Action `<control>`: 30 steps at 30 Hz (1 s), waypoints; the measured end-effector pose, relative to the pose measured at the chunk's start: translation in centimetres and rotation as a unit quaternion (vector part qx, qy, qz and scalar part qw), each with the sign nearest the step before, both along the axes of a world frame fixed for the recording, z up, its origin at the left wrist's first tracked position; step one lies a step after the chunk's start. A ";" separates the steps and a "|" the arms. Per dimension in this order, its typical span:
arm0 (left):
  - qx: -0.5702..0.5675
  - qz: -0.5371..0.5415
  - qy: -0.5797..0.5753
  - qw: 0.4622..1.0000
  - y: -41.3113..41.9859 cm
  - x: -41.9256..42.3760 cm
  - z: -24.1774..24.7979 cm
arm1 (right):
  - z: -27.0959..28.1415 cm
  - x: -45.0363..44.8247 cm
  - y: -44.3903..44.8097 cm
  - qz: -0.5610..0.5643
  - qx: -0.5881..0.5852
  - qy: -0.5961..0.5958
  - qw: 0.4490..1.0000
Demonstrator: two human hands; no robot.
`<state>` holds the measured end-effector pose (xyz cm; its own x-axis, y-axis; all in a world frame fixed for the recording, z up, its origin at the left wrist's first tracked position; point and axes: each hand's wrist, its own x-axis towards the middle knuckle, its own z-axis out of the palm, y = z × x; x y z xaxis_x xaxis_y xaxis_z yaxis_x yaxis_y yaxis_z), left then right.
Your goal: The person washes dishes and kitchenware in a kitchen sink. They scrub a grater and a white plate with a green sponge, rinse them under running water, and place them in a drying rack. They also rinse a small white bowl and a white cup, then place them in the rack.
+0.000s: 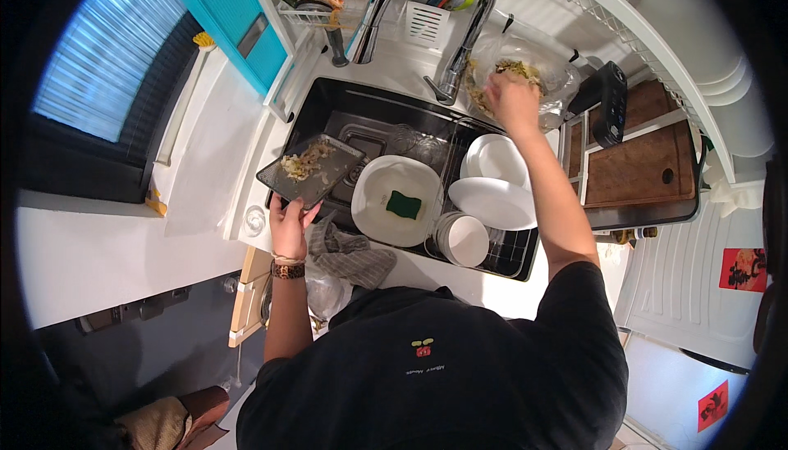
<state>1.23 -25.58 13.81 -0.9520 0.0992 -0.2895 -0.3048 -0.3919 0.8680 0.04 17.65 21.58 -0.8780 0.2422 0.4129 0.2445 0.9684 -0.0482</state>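
My left hand (290, 222) grips the near edge of a dark mesh sink-strainer tray (335, 173), tilted over the left part of the black sink (326, 96). Pale and yellowish food scraps (301, 166) lie on that tray. Behind the sink on the right, my right hand (514, 102) reaches into a clear plastic bag (557, 84) holding more food scraps (518, 68). Its fingertips are partly hidden against the scraps, so whether they pinch anything is unclear. A white basin (369, 194) stands in the sink, a dark green scouring pad (404, 204) inside it.
White plates (492, 201) and stacked bowls (468, 241) fill a wire rack at the sink's right. The chrome faucet (368, 41) arches over the back. A striped grey cloth (360, 259) drapes the front edge. Wooden cutting boards (640, 173) stand right; a drinking glass (253, 221) sits left.
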 end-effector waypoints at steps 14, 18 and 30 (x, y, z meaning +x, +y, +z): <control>-0.009 -0.001 0.000 1.000 0.7 0.4 0.6 | 0.2 -7.1 4.9 -0.006 0.044 0.165 0.985; -0.007 -0.005 -0.002 1.000 0.6 0.3 0.2 | -0.8 -6.7 2.7 -0.069 0.134 0.000 0.989; -0.017 -0.010 0.004 1.000 0.3 0.2 -0.1 | -2.4 5.9 4.5 -0.092 0.152 0.086 0.980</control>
<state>1.42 -25.24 13.68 -0.9521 0.1093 -0.2855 -0.3057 -0.3555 0.8833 5.91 22.13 19.21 -0.7421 0.2321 0.6289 0.4293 0.8851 0.1798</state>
